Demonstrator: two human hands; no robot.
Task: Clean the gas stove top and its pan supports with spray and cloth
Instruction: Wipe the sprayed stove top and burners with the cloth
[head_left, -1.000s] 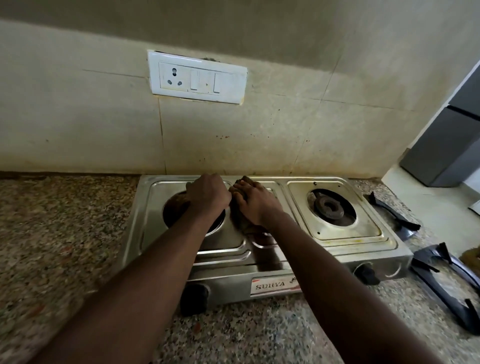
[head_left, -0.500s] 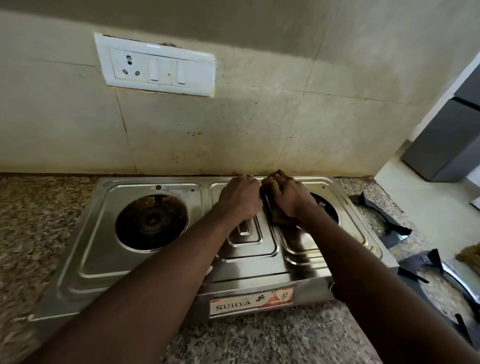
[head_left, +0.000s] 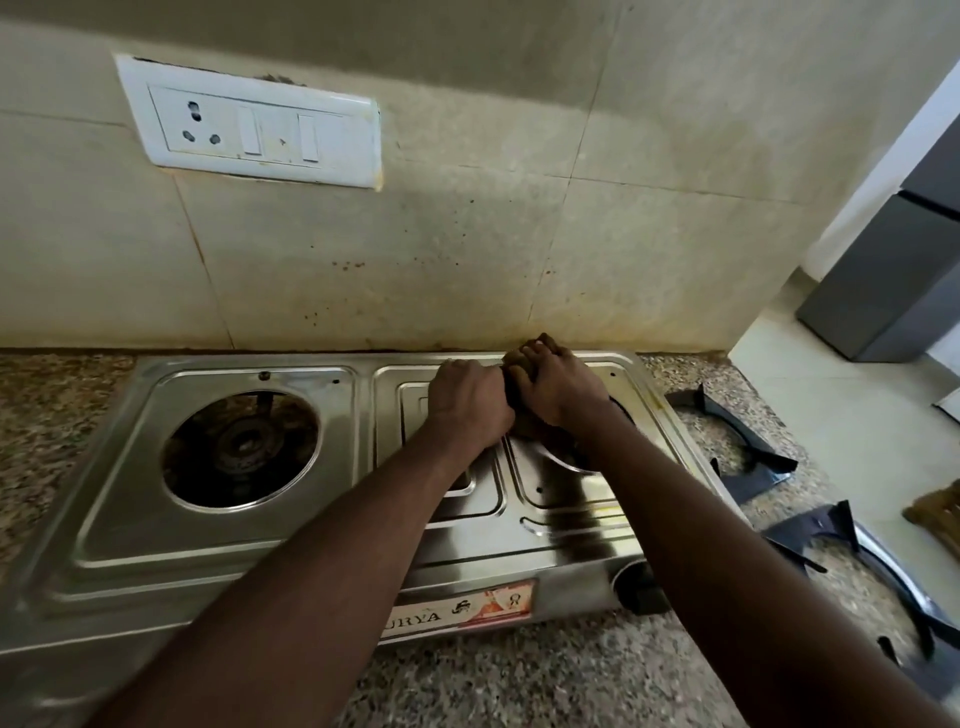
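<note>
A steel two-burner gas stove (head_left: 218, 551) stands on the granite counter against the tiled wall. Its left burner (head_left: 241, 449) is bare, with no pan support on it. My left hand (head_left: 467, 402) and my right hand (head_left: 558, 387) press side by side on a dark brown cloth (head_left: 519, 423) at the back of the stove, at the inner edge of the right burner, which my right arm mostly hides. Two black pan supports (head_left: 748, 457) (head_left: 883, 587) lie on the counter to the right of the stove. No spray bottle is in view.
A white socket and switch plate (head_left: 254, 127) hangs on the stained wall above the stove. The counter (head_left: 519, 680) ends just past the pan supports at the right. A grey cabinet (head_left: 893, 280) and a brown object (head_left: 935, 512) stand on the floor beyond.
Both hands have slid the cloth to the right, from beside the left burner across the middle panel to the right burner's back edge. The left burner is now uncovered.
</note>
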